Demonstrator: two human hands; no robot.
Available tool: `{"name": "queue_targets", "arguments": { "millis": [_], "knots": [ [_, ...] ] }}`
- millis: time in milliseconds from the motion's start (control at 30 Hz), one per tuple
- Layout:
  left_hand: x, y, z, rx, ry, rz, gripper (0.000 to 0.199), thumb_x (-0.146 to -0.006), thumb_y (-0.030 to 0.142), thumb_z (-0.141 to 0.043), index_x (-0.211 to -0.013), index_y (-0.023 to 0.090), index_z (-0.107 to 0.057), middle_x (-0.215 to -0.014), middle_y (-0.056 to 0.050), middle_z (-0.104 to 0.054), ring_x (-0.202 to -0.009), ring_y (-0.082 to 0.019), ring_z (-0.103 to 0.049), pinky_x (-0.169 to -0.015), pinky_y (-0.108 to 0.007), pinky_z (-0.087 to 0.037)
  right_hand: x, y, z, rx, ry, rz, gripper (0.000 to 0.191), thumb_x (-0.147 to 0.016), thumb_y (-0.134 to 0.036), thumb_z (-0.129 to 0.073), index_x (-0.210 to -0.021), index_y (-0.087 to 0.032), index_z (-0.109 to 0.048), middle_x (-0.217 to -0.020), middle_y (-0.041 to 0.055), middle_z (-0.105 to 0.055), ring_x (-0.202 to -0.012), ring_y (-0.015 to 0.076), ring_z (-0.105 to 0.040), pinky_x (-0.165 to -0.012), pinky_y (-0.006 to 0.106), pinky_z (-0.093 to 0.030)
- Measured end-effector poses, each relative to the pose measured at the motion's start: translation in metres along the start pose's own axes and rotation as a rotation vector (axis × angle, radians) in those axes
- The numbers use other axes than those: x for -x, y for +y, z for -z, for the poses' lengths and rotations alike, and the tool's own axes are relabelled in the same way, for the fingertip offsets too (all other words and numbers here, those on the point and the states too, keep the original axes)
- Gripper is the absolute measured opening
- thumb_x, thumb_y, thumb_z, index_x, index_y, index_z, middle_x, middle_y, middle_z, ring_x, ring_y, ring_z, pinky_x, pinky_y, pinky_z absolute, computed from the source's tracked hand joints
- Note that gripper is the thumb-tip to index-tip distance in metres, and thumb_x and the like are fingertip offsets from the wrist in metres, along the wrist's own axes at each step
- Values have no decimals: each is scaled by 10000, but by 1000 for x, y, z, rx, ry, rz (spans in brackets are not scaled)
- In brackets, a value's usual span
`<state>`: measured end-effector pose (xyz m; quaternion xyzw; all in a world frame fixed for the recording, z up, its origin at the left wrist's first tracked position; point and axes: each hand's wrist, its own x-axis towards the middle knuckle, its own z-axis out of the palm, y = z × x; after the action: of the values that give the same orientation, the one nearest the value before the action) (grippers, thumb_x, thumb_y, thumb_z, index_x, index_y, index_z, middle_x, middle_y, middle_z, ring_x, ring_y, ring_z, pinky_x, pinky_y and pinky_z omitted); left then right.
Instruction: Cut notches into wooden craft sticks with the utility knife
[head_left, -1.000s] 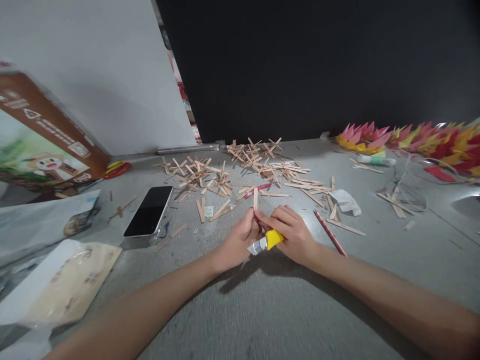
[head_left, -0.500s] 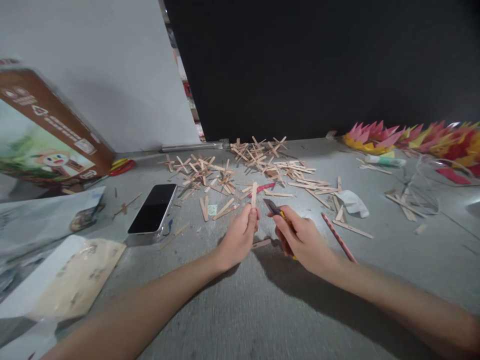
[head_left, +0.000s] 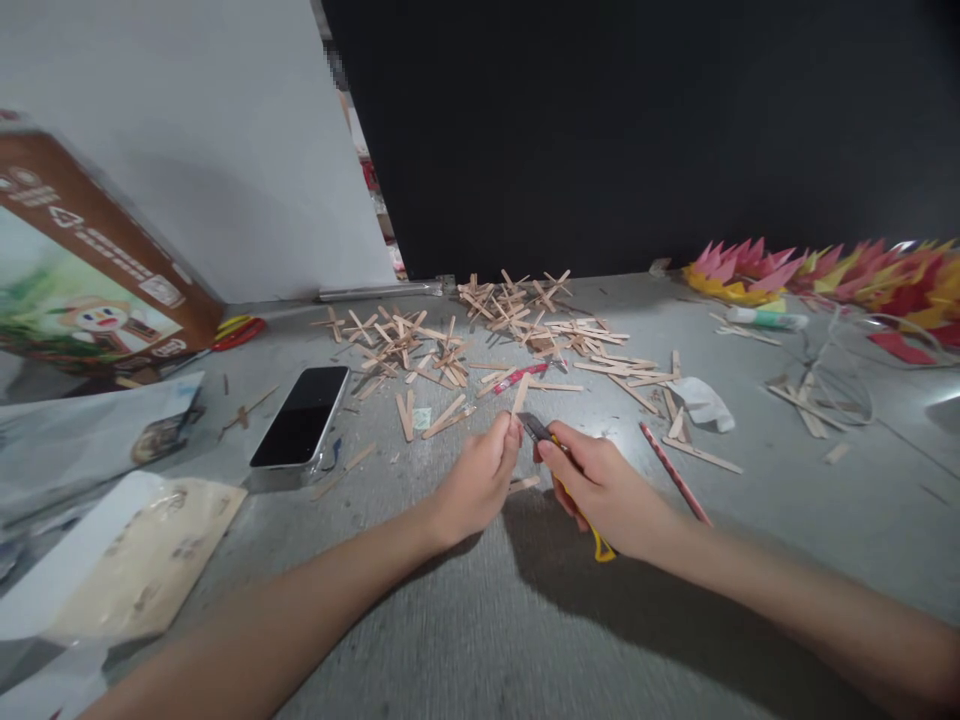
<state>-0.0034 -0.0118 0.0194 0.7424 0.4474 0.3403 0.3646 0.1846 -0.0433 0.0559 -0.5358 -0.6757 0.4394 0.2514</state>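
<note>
Stick (head_left: 520, 393) end hidden in left hand (head_left: 478, 478)

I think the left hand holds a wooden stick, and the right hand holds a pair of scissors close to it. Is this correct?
Not quite: the right hand holds a yellow cutter knife, as the head view shows. The left hand does hold a wooden stick, and the knife is close to it.
</note>
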Motion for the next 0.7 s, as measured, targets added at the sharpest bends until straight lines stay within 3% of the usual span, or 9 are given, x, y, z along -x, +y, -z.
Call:
{"name": "queue_targets", "arguments": {
  "millis": [333, 700],
  "knots": [
    [2, 2, 2, -85, -89, 107, 341, -1125, 456, -224, -896, 258, -380, -627, 62, -394, -519, -152, -400, -567, -290, -254, -1, 5, -3, -29, -15, -54, 329, -1095, -466, -378, -846, -261, -444, -494, -61, -527, -378, 134, -510, -382, 256, -356],
    [1, -1, 0, -181, -74, 98, 266, -1120, 357, -274, -918, 252, -411, -635, 47, -448, -541, -157, -457, -566, -287, -248, -3, 6, -10, -231, -79, -154, 341, -1075, -504, -391, -850, -254, -448, -520, -68, -532, -385, 119, -512, -358, 216, -414]
  ]
}}
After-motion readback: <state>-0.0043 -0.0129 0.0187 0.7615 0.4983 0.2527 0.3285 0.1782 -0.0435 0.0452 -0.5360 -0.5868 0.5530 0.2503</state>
